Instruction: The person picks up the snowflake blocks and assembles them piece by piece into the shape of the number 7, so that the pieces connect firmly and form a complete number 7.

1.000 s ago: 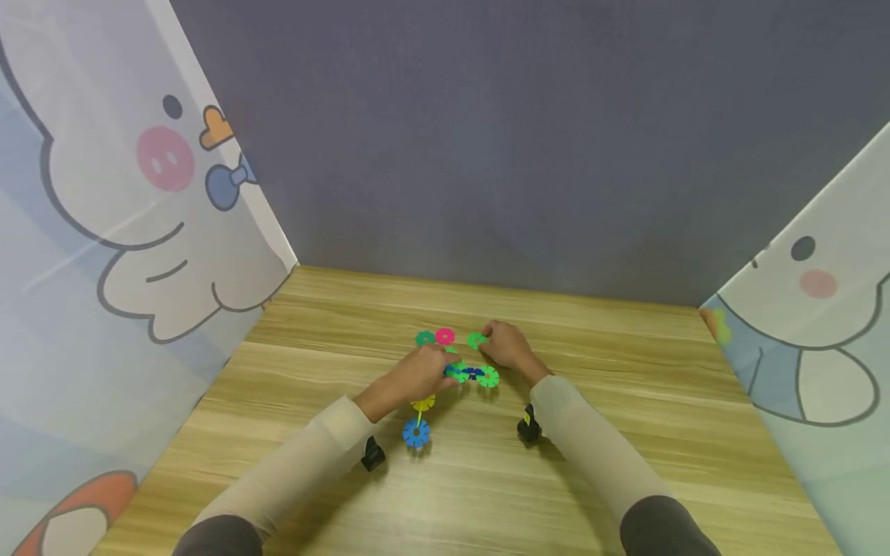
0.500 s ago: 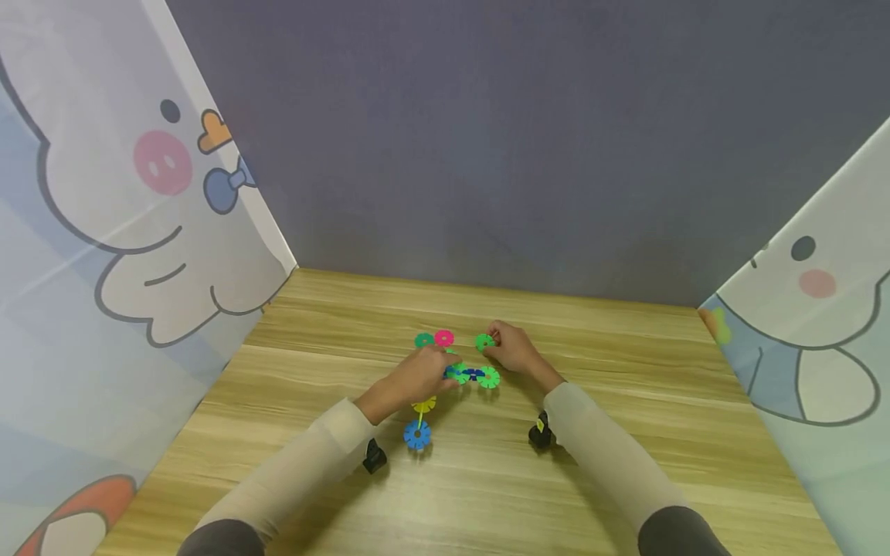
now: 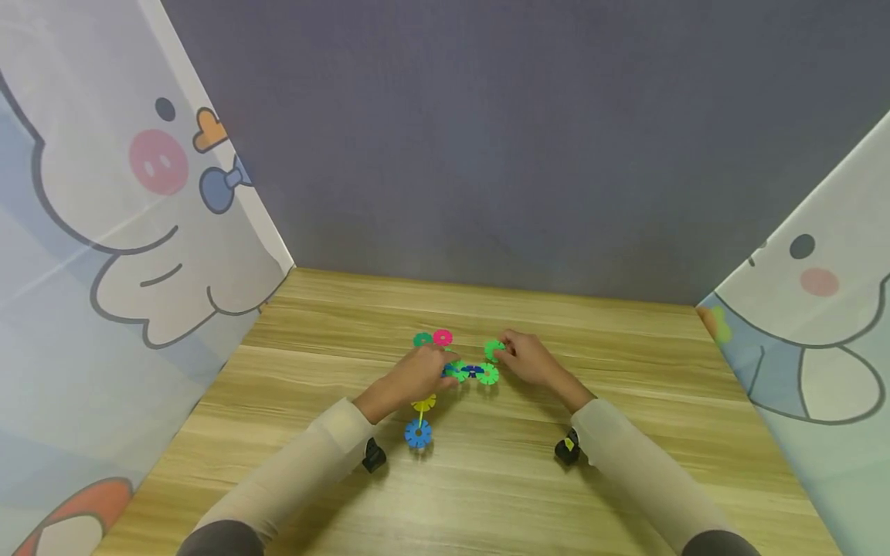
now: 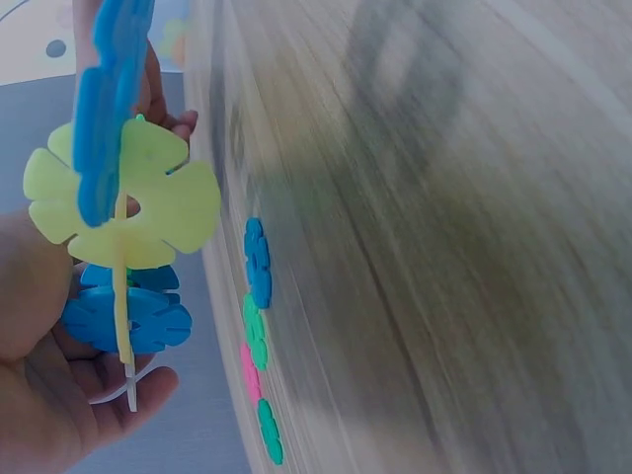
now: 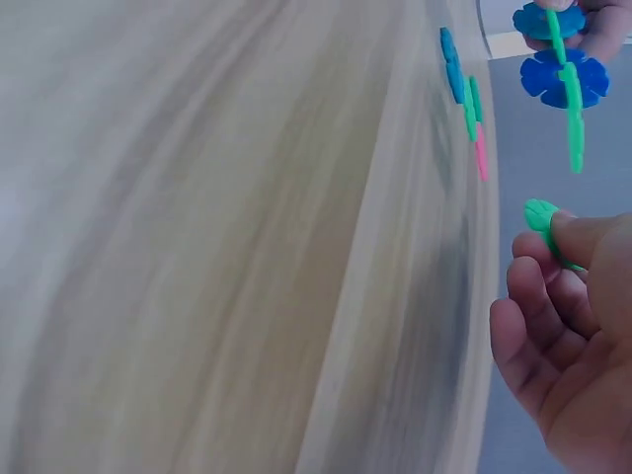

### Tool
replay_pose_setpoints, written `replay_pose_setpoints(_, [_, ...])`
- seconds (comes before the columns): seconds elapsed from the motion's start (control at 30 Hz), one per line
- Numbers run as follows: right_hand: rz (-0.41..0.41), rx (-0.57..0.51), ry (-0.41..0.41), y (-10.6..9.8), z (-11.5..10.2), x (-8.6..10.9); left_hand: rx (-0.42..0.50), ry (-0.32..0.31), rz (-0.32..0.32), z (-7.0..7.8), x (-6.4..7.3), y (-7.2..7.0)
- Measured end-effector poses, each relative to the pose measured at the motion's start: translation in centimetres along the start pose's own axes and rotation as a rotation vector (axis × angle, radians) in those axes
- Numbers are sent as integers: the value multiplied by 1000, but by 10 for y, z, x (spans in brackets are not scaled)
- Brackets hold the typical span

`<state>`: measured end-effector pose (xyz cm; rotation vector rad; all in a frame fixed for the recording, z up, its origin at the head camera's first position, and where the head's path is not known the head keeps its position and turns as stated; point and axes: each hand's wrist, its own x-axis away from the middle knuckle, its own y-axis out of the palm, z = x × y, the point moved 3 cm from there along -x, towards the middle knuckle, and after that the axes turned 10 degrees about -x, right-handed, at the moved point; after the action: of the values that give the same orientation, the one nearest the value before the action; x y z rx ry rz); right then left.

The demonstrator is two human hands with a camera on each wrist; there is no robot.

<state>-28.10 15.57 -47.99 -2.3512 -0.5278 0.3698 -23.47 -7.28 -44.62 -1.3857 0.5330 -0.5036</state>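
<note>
My left hand (image 3: pixel 415 375) grips a chain of slotted plastic snowflake discs joined edge to edge. From this chain, a light blue disc (image 3: pixel 418 434) and a yellow disc (image 4: pixel 168 193) extend toward the near side. On its right end, a dark blue disc (image 3: pixel 473 371) links to a bright green disc (image 3: pixel 488 374). Between thumb and fingers, my right hand (image 3: pixel 534 361) pinches a separate green snowflake disc (image 5: pixel 539 213), just beyond and right of the chain's green end. Part of the chain is hidden behind the left hand in the head view.
Loose discs lie on the wooden table (image 3: pixel 626 432) beyond the left hand: a teal one (image 3: pixel 422 339), a pink one (image 3: pixel 443 337), plus a blue one (image 4: pixel 257 263) and a green one (image 4: pixel 255 331). A grey panel (image 3: pixel 487 154) closes off the back, with printed panels at both sides.
My right hand has moved right and slightly nearer with the pinched green disc, which turned a little. The left hand and its chain have stayed nearly still.
</note>
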Motion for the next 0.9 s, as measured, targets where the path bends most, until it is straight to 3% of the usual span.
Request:
replay_pose_setpoints(0.6, [-12, 94, -64, -10, -9, 34, 26, 10, 23, -5, 0, -2])
replay_pose_setpoints(0.9, [-30, 47, -60, -9, -6, 41, 14, 2, 24, -4, -1, -2])
